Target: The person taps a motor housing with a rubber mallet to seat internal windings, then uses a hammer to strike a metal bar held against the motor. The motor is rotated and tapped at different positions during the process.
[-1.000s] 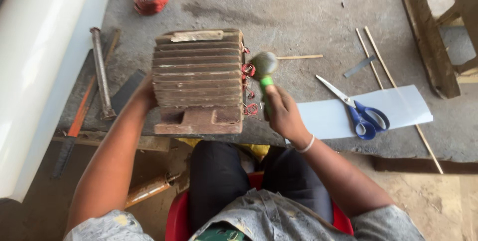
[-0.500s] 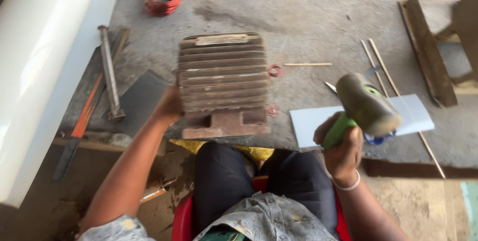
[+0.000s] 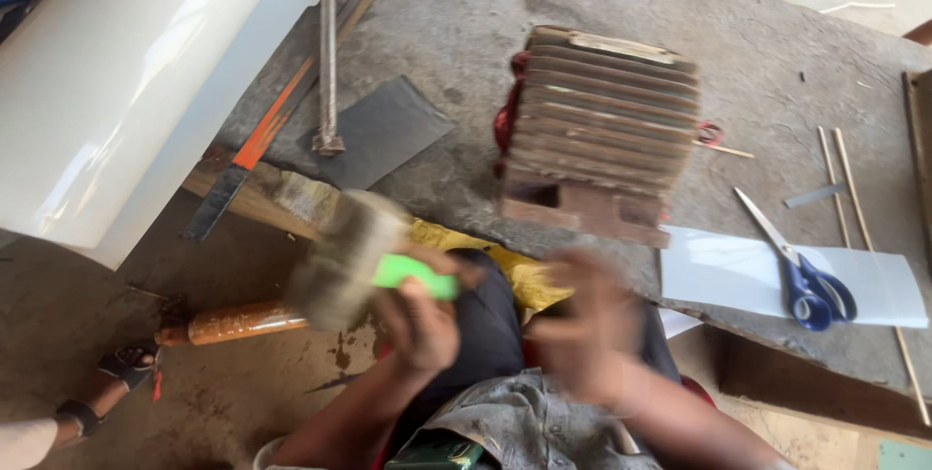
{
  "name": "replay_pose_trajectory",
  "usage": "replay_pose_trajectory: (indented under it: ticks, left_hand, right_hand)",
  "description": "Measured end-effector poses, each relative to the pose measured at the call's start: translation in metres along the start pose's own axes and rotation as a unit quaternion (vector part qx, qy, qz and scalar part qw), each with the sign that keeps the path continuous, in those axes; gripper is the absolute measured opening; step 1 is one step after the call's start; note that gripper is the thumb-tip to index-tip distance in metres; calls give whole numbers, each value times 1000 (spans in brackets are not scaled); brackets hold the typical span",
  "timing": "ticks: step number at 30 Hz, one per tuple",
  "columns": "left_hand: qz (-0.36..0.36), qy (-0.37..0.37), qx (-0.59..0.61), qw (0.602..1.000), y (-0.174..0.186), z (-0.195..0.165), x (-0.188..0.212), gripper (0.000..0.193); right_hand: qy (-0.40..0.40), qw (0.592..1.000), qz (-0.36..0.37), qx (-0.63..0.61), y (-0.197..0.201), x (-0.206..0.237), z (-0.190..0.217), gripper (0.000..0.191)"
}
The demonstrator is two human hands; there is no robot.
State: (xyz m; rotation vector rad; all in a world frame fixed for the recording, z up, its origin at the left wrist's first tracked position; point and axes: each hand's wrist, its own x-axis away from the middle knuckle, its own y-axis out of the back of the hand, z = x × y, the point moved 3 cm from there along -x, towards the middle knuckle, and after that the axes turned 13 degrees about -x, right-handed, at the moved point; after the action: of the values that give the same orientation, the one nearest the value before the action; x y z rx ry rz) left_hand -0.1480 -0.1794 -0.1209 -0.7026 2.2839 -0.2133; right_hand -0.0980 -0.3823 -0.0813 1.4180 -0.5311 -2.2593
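Left hand: the left hand [image 3: 419, 326] is closed tight round the green grip of the mallet [image 3: 340, 261], below and left of the finned housing [image 3: 602, 120], off the bench edge.
Right hand: the right hand [image 3: 582, 329] is a blur just below the housing's base, touching nothing I can make out. Whether it's open or curled, I cannot tell.
Housing: it sits on the grey bench [image 3: 466, 33], near the front edge, tipped a little, with neither hand on it.
Look of it: rusty brown, ribbed all over with fins, a blocky foot at the bottom. The red winding [image 3: 505, 125] bulges out of its left end.
Progress: my read is mid-job. The mallet is up and clear of the housing, the winding is still seated inside, and nothing has been taken apart.
Right of housing: blue-handled scissors [image 3: 811, 281] lie on a white sheet [image 3: 738, 266].
Left of housing: a steel bar [image 3: 327, 62], and further off a big white roll [image 3: 116, 91].
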Motion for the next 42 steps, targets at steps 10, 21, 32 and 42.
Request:
replay_pose_trajectory:
  ticks: [10,21,32,42]
  left_hand:
    - [-22,114,-113,987,5,45,-51,49]
    - [38,180,-10,983,-20,67,-57,44]
    - [89,330,141,929,-44,70,-85,48]
    - [-36,454,226,861,-40,93,-70,39]
  right_hand:
    - [-399,904,150,15,111,-75,-228,36]
    - [-423,893,145,52,110,-76,-237,35]
    - [-428,892,135,52,111,-68,-240,33]
    - [-429,891,136,54,106,-68,-243,32]
